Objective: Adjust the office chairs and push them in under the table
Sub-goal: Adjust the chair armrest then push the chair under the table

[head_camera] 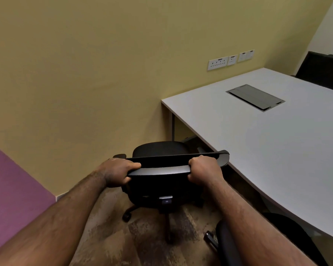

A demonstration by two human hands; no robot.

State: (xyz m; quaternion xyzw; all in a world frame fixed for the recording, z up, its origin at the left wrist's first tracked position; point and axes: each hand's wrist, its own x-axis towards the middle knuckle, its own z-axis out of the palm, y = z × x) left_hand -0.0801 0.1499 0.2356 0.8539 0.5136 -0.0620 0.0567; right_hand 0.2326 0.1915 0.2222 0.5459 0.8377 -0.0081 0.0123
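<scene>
Both hands are on the chair [161, 189] now: the left hand [116, 172] wrapped tight around the top edge of the backrest, the right hand [204, 170] clenched on the same edge further along. The chair stands on the carpet [112, 237] beside the corner of the white worktop [267, 143], seat facing the yellow wall [85, 73], right armrest just at the worktop's edge.

Single head-worn wide-angle view, looking forward and steeply down from close above a chair backrest [159, 170]; it is taking in the table [267, 143] at right and the wall [85, 73] ahead.
</scene>
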